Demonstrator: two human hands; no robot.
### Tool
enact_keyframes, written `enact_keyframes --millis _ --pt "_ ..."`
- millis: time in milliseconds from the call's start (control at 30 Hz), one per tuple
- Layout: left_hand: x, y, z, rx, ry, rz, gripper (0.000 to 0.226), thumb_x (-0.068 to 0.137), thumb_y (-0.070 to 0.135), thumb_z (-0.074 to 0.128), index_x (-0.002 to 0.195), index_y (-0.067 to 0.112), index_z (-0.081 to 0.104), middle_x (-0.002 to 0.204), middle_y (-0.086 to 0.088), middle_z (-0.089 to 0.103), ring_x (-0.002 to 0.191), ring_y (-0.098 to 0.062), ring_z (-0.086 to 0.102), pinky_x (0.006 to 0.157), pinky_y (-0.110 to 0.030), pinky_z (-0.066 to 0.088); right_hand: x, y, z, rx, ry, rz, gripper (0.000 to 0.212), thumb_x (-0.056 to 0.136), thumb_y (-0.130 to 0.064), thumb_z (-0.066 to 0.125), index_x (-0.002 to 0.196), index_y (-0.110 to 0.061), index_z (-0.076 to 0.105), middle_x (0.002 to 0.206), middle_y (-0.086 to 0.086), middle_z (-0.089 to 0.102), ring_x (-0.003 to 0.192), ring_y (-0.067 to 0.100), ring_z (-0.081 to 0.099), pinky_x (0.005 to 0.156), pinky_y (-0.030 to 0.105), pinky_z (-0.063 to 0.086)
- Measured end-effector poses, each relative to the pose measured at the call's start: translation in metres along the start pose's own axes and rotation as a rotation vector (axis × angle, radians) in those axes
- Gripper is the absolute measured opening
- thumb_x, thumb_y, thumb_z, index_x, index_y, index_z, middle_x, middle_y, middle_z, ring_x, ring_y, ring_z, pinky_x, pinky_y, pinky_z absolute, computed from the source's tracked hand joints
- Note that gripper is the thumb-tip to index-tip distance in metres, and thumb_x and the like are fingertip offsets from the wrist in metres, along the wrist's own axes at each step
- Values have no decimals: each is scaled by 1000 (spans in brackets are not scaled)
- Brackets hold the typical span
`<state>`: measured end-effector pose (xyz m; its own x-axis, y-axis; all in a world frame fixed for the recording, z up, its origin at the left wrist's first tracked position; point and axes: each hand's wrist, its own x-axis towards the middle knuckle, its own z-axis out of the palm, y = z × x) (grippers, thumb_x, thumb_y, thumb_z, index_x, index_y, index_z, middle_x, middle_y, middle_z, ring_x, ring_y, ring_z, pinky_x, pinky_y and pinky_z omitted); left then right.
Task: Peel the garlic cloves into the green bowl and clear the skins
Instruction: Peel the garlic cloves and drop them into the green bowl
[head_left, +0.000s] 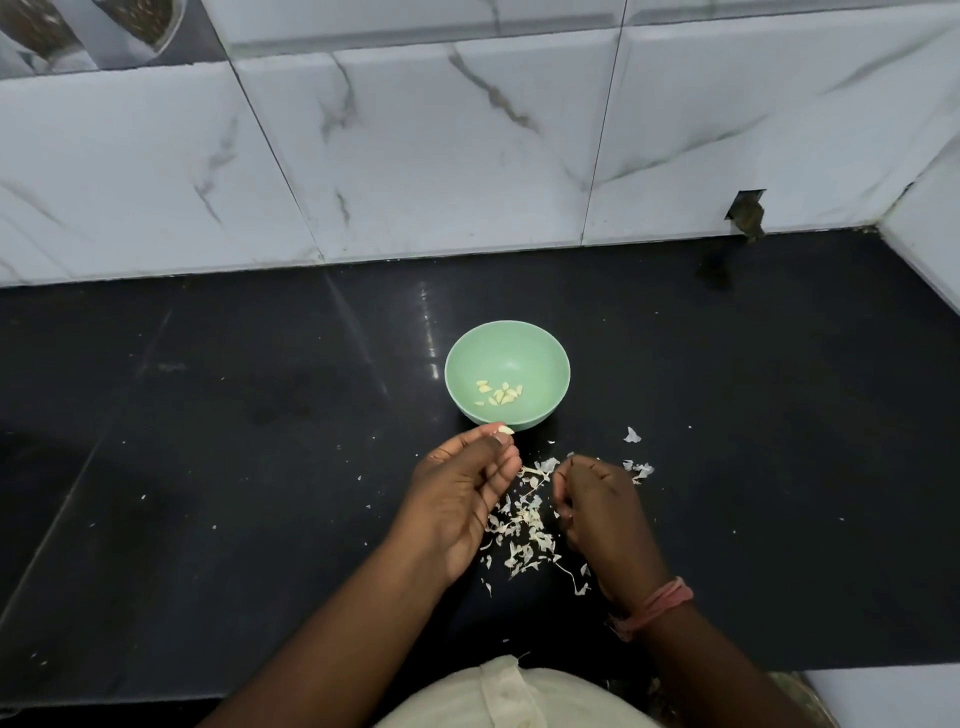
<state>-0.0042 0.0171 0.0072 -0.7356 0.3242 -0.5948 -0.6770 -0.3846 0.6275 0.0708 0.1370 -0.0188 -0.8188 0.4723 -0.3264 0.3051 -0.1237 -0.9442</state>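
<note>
The green bowl (540, 358) stands on the black counter, with several peeled garlic cloves (500, 393) lying in its bottom. Just below the bowl's near rim, my left hand (462, 499) pinches a pale garlic clove (505, 429) at its fingertips. To the right, my right hand (602, 512) hovers with fingers loosely curled over the skins; I cannot see anything in it. A scatter of white garlic skins (524, 530) lies on the counter between and below both hands.
The black counter (208, 415) runs back to a white marble-tiled wall (415, 156). A side wall closes the right end. A dark hole (746, 210) sits at the wall's base, back right. Stray skin flakes (632, 435) lie right of the bowl.
</note>
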Motion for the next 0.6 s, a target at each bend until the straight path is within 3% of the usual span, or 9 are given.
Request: enact_keyframes --millis 133,267,433,600 --pt "17 7 9 -47 53 -12 10 89 -4 67 99 -5 70 76 -10 72 65 -12 70 67 -22 62 10 2 6 -12 0 -4 24 75 -23 42 54 -19 52 49 1 37 43 11 29 43 21 23" --pt "27 8 11 -77 116 -34 12 89 -1 70 100 -5 70 78 -10 72 64 -11 70 62 -21 61 18 -1 7 -41 7 -18 21 72 -27 41 54 -21 52 51 0 38 44 10 30 43 23 24" --pt "34 13 11 -119 159 -44 13 88 0 71 100 -4 70 80 -10 74 64 -11 73 58 -20 59 22 -3 8 -39 -2 -38 27 81 -19 43 55 -21 52 50 -1 38 43 10 30 44 23 24" --pt "30 5 4 -68 152 -38 10 90 -7 66 100 -7 68 77 -13 75 68 -15 74 61 -21 60 19 8 10 -174 -3 -100 33 89 2 49 61 -12 60 41 -12 42 40 2 33 44 19 28"
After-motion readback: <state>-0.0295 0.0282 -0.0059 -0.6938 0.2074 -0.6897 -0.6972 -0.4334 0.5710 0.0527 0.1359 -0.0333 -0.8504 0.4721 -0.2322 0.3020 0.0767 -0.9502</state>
